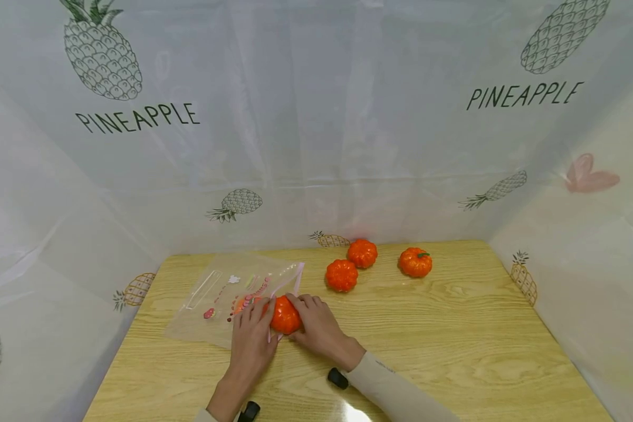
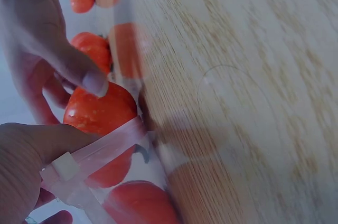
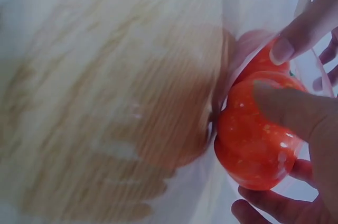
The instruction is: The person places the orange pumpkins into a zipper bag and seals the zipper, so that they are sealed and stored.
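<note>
A small orange toy pumpkin [image 1: 286, 316] sits at the mouth of a clear zip bag [image 1: 195, 325] lying on the table. My right hand [image 1: 322, 328] grips this pumpkin, thumb on one side and fingers on the other, as the right wrist view shows. With my left hand [image 1: 250, 340] I hold the bag's mouth by its pink zip edge [image 2: 113, 142], close to the white slider [image 2: 66, 166]. Inside the bag lies more orange, a pumpkin [image 2: 142, 203] seen through the plastic in the left wrist view and partly covered by my left hand in the head view.
Beyond my right hand stand two pumpkins close together, one nearer [image 1: 341, 275] and one behind [image 1: 362, 253]. A third pumpkin [image 1: 415, 262] with a green stem is farther right. The wooden table [image 1: 453, 346] is bordered by white pineapple-print sheeting [image 1: 316, 129] at the back and sides.
</note>
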Motion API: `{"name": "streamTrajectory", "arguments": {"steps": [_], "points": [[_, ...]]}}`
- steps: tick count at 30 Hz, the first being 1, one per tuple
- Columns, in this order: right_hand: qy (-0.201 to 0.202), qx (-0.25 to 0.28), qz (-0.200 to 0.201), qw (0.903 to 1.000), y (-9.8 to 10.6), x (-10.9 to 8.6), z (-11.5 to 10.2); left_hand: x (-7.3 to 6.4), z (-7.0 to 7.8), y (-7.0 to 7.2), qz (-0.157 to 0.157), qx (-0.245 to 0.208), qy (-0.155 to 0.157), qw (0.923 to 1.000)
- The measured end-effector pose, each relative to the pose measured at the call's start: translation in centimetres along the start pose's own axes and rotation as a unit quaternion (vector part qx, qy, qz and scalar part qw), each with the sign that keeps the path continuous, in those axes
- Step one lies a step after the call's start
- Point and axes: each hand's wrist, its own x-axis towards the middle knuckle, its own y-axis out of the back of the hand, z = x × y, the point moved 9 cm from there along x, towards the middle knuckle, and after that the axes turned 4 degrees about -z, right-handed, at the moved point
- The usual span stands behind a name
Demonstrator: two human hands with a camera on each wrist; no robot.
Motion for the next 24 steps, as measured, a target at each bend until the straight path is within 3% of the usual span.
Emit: {"name": "streamTrajectory", "arguments": {"steps": [11,24], "points": [[0.022,0.014,0.051,0.9983,0.4,0.9,-0.6,0.0,-0.2,-0.1,0.008,0.0,-0.003,1.0],[0.037,-0.053,0.021,0.9977,-0.5,1.0,-0.6,0.1,-0.2,0.1,0.014,0.012,-0.011,0.9998]]}}
